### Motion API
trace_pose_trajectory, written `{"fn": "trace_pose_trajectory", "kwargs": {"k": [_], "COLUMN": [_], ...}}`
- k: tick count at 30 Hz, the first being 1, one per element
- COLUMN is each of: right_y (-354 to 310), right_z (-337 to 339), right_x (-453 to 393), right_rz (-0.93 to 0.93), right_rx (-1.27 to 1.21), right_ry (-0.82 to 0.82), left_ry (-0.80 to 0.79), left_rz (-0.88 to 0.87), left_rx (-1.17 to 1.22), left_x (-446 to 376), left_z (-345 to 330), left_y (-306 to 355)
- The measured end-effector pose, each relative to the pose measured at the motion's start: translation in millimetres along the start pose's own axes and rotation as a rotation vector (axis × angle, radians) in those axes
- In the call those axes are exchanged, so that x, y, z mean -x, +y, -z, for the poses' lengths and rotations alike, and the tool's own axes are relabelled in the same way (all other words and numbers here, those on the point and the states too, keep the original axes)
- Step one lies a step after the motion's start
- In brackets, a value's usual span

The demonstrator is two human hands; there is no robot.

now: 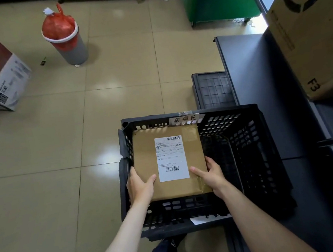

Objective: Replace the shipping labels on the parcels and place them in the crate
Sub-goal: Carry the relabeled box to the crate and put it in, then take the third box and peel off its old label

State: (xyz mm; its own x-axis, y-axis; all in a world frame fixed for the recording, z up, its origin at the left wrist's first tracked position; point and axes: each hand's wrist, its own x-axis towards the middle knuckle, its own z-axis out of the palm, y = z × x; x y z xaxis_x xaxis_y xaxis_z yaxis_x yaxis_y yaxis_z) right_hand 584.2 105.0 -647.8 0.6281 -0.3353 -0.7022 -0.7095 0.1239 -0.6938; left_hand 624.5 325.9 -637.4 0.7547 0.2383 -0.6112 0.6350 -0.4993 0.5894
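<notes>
The parcel [169,163] (white label [171,158] facing up) sits in the left part of the black crate [247,136]. The left hand [140,185] grips its near left corner, the right hand [211,175] its near right corner, thumbs on top.

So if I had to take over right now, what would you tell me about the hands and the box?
Left hand: grips the near left edge of the flat brown cardboard parcel, thumb on top.
Right hand: grips the near right edge the same way.
The parcel is inside the left half of the black perforated plastic crate; whether it rests on the bottom cannot be told.
Done: a white printed shipping label is stuck flat on the parcel's top.
Left: set the parcel down and let go. The crate's right half shows no parcel; no other parcels are in view.
</notes>
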Motion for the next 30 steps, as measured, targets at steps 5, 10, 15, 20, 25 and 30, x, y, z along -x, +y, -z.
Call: {"fn": "trace_pose_trajectory", "kwargs": {"k": [5,10,15,20,25,30], "right_y": [3,-2,-12,-21,-29,-58], "right_z": [-6,-9,-16,-16,-5,23], "right_x": [-3,-8,-3,8,42,97], "right_rz": [0.028,0.051,0.041,0.050,0.015,0.155], "right_rx": [0.045,0.181,0.334,0.361,0.399,0.613], "right_ry": [0.001,0.019,0.103,0.143,0.132,0.172], "left_ry": [0.039,0.043,0.127,0.118,0.036,-0.154], "left_rz": [-0.012,0.034,-0.043,-0.167,-0.139,-0.198], "left_rx": [-0.014,-0.021,0.046,0.020,-0.002,-0.162], "left_x": [-4,-6,7,18,27,62], "left_z": [-2,-5,-12,-8,13,36], "left_y": [-5,7,5,14,23,49]}}
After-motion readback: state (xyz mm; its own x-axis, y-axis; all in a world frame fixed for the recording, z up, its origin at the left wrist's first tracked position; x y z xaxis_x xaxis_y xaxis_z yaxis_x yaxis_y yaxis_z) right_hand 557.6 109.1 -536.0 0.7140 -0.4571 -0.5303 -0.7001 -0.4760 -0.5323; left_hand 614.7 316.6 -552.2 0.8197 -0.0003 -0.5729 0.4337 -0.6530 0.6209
